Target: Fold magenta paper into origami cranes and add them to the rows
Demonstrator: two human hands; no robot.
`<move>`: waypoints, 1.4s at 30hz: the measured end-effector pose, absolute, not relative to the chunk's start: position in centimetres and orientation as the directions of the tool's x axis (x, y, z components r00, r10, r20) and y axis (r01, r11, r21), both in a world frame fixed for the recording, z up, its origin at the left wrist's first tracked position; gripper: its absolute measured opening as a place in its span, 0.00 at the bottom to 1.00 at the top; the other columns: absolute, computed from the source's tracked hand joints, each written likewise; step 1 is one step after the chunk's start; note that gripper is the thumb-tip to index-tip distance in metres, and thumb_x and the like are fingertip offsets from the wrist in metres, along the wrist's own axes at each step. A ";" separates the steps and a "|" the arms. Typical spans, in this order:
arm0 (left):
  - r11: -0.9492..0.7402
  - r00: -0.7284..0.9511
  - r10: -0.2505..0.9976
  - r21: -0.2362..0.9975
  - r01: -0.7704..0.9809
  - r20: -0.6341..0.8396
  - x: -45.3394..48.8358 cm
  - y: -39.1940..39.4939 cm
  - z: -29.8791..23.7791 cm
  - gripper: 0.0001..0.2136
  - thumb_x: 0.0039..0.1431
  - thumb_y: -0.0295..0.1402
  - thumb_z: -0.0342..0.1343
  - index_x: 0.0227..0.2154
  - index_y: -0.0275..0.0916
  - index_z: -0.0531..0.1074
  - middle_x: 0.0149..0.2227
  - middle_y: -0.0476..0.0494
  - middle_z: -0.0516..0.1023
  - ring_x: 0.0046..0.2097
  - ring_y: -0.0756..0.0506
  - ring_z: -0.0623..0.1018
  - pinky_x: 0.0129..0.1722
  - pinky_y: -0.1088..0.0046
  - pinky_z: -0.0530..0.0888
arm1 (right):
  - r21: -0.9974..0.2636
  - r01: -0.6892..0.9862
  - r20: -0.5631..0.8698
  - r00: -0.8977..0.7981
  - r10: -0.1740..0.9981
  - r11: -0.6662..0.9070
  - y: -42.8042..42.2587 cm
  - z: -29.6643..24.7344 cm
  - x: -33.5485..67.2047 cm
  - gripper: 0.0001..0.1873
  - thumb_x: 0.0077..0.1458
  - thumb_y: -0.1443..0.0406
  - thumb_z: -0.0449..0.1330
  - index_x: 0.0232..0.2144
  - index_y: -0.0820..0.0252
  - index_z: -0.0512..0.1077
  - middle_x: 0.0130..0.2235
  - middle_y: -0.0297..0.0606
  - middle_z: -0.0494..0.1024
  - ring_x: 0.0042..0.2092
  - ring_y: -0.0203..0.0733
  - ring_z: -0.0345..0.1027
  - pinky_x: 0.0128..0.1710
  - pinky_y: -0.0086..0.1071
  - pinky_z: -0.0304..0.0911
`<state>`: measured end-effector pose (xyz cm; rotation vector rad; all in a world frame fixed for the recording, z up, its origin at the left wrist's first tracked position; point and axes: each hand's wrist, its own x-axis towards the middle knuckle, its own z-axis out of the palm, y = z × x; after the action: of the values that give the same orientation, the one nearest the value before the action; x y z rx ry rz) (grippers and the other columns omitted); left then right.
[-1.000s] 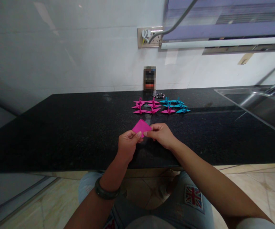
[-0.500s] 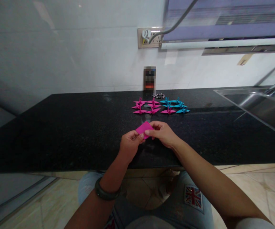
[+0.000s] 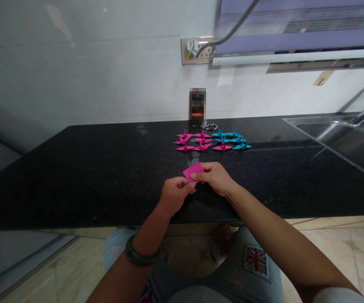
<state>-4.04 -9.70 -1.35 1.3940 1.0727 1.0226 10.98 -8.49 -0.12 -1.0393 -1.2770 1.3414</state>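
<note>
A folded square of pink paper (image 3: 194,169) is held above the front part of the black counter. My right hand (image 3: 216,177) pinches it from the right, the thumb lying across its face. At its lower left edge, the thumb and fingers of my left hand (image 3: 176,192) close on the paper's lower corner; the exact contact is partly hidden. Beyond the hands stand several folded paper cranes, pink ones (image 3: 202,147) on the left and blue ones (image 3: 242,146) on the right.
The black counter (image 3: 90,176) runs along a white tiled wall. Behind the cranes lies a beaded bracelet (image 3: 210,127), near a phone-like dark object (image 3: 197,105) leaning on the wall. To the right is a steel sink (image 3: 333,143). A wall socket (image 3: 197,50) holds a plugged cable.
The pink paper has turned slightly and shifted a little right. My left hand has moved slightly right and down along its lower edge, while my right hand keeps its pinch.
</note>
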 end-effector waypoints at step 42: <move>0.043 -0.032 0.997 0.889 -0.455 -0.065 -4.3 -8.8 -1.7 0.11 0.43 0.35 0.61 0.29 0.32 0.73 0.23 0.48 0.73 0.24 0.52 0.72 0.25 0.76 0.69 | -0.811 0.455 0.384 -0.061 0.921 0.368 -9.7 -1.3 10.4 0.08 0.46 0.61 0.59 0.26 0.60 0.67 0.24 0.31 0.64 0.24 0.32 0.56 0.23 0.26 0.53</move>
<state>-4.26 -8.79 -1.66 0.7945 0.9133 1.3890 10.36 -9.73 -1.27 -1.2357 -1.6790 0.6155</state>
